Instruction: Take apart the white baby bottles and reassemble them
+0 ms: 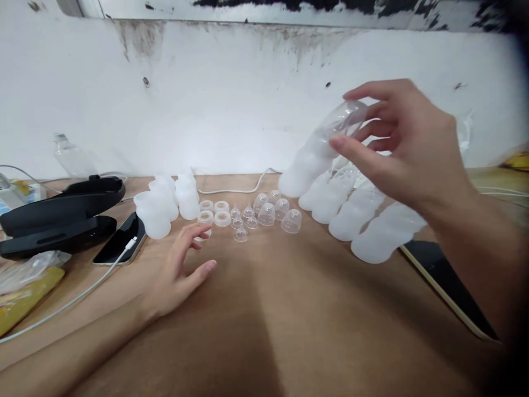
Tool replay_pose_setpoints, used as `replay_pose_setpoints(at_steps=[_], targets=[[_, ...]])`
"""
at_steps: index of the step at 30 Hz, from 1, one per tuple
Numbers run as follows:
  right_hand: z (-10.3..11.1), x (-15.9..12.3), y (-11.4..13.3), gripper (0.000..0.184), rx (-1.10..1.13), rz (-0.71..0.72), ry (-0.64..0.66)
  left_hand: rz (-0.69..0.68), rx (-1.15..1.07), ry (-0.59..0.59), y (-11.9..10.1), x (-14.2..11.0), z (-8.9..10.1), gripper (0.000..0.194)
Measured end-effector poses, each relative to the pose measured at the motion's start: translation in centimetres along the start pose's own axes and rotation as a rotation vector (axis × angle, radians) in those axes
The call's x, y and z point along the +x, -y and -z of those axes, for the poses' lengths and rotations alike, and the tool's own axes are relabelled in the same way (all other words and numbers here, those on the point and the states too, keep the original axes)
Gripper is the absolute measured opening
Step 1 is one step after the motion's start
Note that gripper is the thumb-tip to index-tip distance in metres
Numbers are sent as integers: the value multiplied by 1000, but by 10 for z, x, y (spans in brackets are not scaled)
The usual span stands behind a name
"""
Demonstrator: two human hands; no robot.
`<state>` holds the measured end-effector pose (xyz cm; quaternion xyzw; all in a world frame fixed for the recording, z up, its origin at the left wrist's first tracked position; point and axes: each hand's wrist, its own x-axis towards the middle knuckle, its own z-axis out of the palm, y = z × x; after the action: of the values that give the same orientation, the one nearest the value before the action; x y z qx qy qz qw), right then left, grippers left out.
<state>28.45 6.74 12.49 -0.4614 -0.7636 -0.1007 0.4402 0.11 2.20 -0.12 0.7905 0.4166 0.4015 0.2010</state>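
Note:
My right hand (pixel 407 146) is raised at the upper right, fingers closed round the clear capped end of a frosted white bottle (pixel 314 154) that tilts down to the left. Below it lies a row of several similar bottles (pixel 363 220) on their sides. My left hand (pixel 179 267) rests on the brown table (pixel 264 331), fingers spread and holding nothing, its fingertips close to a white ring (pixel 205 218). Just beyond are white rings (pixel 222 212), small clear teats (pixel 242 223) and clear dome caps (pixel 285 215). Upright white bottles (pixel 165 207) stand to the left.
A phone (pixel 119 240) on a white cable lies at the left beside a black case (pixel 58 212). A yellow packet (pixel 25 295) sits at the left edge, a clear plastic bottle (pixel 70 154) by the white wall. A dark tablet (pixel 446 281) lies at the right.

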Motion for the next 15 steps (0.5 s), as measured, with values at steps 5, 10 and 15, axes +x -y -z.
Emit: replay_pose_setpoints(at_steps=[5, 10, 15], targets=[[-21, 4, -30, 37, -315, 5, 89, -36, 185, 46, -6, 1, 2, 21], [-51, -7, -58, 40, -419, -100, 159, -59, 198, 51, -4, 0, 2, 20], [-65, -9, -72, 39, -442, -148, 212, -53, 186, 62, -3, 0, 1, 19]])
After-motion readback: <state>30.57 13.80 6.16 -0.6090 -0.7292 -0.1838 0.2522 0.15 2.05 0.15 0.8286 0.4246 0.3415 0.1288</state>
